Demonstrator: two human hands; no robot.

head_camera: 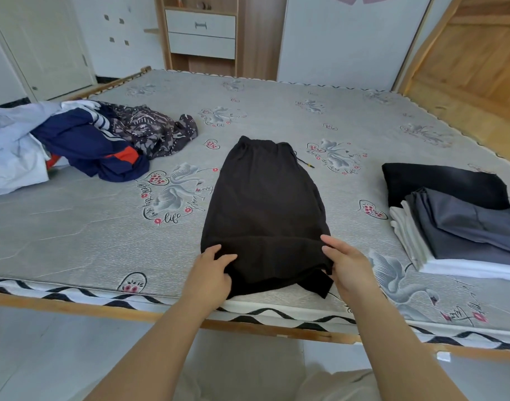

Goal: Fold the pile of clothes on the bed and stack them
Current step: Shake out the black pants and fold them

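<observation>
Shorts: I see black shorts flat on the bed, mid-mattress toward the near edge, waistband at the far end, hem at the near end, partly doubled up.
Drawstring: a cord tip lies just right of the waistband.
Left hand: my view has the left hand at the shorts' near left corner, thumb over and fingers curled under, gripping the hem.
Right hand: the right hand at the shorts' near right corner, fingers closed on the fabric edge.
Pile: unfolded clothes lie well left of the shorts, navy, patterned and pale pieces.
Stack: folded clothes sit right of the shorts, grey over white, a black piece behind.
</observation>
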